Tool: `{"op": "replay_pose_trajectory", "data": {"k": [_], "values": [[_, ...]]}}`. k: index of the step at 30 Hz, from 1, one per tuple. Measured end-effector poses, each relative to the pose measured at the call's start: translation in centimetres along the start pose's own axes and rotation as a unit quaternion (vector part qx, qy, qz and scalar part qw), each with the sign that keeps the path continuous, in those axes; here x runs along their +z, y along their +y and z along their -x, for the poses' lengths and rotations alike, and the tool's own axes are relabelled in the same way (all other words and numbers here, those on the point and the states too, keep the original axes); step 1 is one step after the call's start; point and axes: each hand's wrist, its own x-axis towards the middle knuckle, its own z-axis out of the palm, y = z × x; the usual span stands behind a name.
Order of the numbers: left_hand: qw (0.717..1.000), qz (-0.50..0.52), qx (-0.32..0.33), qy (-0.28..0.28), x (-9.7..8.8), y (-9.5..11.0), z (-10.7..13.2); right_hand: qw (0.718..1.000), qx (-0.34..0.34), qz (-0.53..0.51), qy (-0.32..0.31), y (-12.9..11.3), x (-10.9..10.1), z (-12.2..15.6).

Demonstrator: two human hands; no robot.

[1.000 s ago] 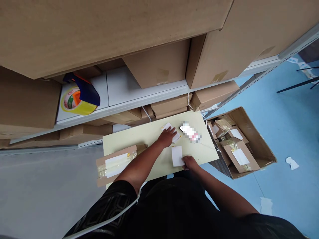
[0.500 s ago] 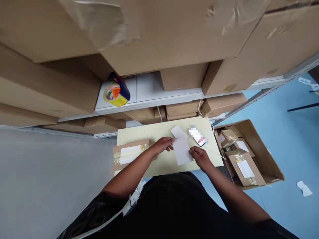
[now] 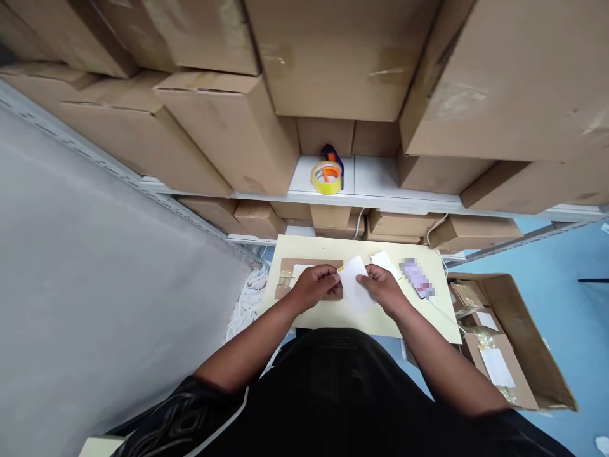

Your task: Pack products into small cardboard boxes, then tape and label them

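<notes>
White paper label (image 3: 356,287) held above the pale yellow tabletop (image 3: 333,317), between both hands, near the table's middle. Left hand (image 3: 314,285) grips the label's left edge, fingers curled and pinching it near a small yellow tab at the upper left corner. Right hand (image 3: 384,291) holds the right edge, thumb and fingers pinched on the sheet. Label tilted slightly, its upper edge toward the shelving.

Under and just left of the left hand: flat brown cardboard parcel (image 3: 290,279) lying on the tabletop, clear tape with yellow print along its left end, a white label partly visible on its top face. Behind the held label: a second white sheet (image 3: 383,260) flat on the table. Right of it: a blurred phone-like object (image 3: 417,278), with a thin white cable running off the table's right edge.

Open cardboard carton (image 3: 528,336) on the blue floor right of the table, holding several small taped parcels with white labels.

Metal shelf (image 3: 371,184) behind the table carries a yellow tape roll in a blue-and-orange dispenser (image 3: 327,175), with large cardboard boxes (image 3: 228,133) on either side and above.
</notes>
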Motion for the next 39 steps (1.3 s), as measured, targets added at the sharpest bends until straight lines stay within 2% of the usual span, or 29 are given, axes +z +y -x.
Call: {"op": "replay_pose_trajectory", "data": {"k": [4, 7, 11, 15, 22, 29, 31, 32, 34, 35, 36, 39], "values": [[0.999, 0.046, 0.018, -0.009, -4.0, 1.6, 3.3, 1.0, -0.005, -0.004, -0.004, -1.0, 4.4, 1.5], [0.999, 0.047, 0.013, -0.01, -6.3, 1.7, 5.0, 1.0, -0.006, 0.007, 0.001, -1.3, 7.1, 2.4], [0.998, 0.067, 0.007, -0.012, -8.1, 1.2, 6.3, 1.0, -0.001, 0.014, 0.007, -1.1, 9.9, 2.9], [0.997, 0.079, 0.002, -0.018, -8.9, 0.8, 7.1, 1.0, 0.0, 0.022, 0.007, -0.6, 11.5, 3.3], [0.998, 0.065, -0.006, -0.019, -9.3, 0.3, 7.5, 1.0, 0.007, 0.019, 0.009, -0.3, 12.3, 3.9], [0.998, 0.061, -0.002, -0.017, -8.3, -0.2, 7.0, 0.999, 0.004, 0.034, 0.008, 0.8, 11.5, 3.8], [0.998, 0.065, -0.003, -0.008, -7.8, -0.4, 6.8, 0.995, -0.034, 0.082, 0.036, 1.2, 11.2, 3.6], [0.998, 0.064, -0.004, -0.002, -7.5, -0.6, 6.7, 0.988, -0.071, 0.119, 0.072, 1.4, 11.1, 3.5], [0.998, 0.054, -0.003, 0.015, -6.9, -0.8, 6.4, 0.957, -0.159, 0.194, 0.149, 1.5, 11.1, 3.5], [0.999, 0.045, -0.001, 0.024, -6.7, -0.9, 6.3, 0.944, -0.192, 0.216, 0.162, 1.5, 11.3, 3.5], [0.999, 0.034, 0.002, 0.033, -6.4, -1.0, 6.2, 0.939, -0.211, 0.225, 0.151, 1.4, 11.5, 3.6], [0.999, 0.002, 0.01, 0.04, -5.6, -1.3, 6.1, 0.948, -0.22, 0.22, 0.063, 1.3, 12.5, 3.7]]}}
